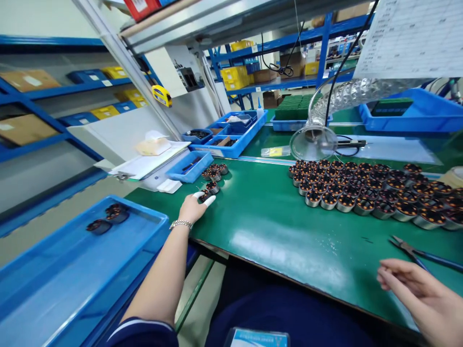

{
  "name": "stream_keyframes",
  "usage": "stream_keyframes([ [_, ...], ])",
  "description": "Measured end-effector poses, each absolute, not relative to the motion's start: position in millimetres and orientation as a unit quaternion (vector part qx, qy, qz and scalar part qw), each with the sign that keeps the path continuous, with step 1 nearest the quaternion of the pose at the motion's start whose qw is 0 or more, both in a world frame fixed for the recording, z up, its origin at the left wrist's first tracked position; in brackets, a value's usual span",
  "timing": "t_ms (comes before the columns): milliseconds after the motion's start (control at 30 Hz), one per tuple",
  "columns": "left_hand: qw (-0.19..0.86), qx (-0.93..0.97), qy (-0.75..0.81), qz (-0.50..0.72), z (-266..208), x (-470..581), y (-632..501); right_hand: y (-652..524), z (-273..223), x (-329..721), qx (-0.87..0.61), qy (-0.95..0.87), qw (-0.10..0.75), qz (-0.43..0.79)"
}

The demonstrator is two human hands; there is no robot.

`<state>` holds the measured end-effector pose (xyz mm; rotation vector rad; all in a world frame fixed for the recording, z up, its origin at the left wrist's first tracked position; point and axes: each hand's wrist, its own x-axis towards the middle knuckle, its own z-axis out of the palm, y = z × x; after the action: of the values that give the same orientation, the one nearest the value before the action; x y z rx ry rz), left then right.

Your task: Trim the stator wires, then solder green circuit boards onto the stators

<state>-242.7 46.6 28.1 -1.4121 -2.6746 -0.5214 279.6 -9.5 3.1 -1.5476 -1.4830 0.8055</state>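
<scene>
My left hand (193,207), with white finger cots on the thumb and a fingertip, is closed around a small motor stator (204,194) near the table's left edge. That stator has a dark copper-wound top and is partly hidden by the fingers. Just behind it stands another stator (212,187), and a small cluster of stators (214,171) is farther back. On the right, my right hand (415,291) hovers by the front edge with its fingers curled in and nothing visible in them. Beyond it lie cutting pliers (410,248) with dark blue handles.
Rows of stators (361,188) fill the table's right side. A blue tray (152,217) at the left holds 3 stators. A small blue bin (195,171) and a divided tray (235,150) stand behind my left hand. A clear fume hood (314,143) hangs at the back.
</scene>
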Motion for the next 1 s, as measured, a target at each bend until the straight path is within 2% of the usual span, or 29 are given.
stream_keyframes([
  [200, -0.021, -0.565, -0.807, -0.171, 4, -188, 31, -18, 30, 260, -0.586, -0.575, 0.389, 0.418],
  [333, -0.137, -0.744, -0.607, -0.243, 5, -108, 5, -19, 33, 248, -0.574, -0.559, 0.388, 0.455],
  [433, -0.228, -0.796, -0.494, -0.265, 9, -50, -9, -13, 30, 234, -0.559, -0.543, 0.393, 0.489],
  [600, -0.306, -0.769, -0.483, -0.284, 9, -3, -14, 3, 23, 207, -0.515, -0.515, 0.421, 0.541],
  [1000, -0.370, -0.779, -0.409, -0.300, 4, 0, -6, 25, 17, 183, -0.454, -0.468, 0.441, 0.617],
])
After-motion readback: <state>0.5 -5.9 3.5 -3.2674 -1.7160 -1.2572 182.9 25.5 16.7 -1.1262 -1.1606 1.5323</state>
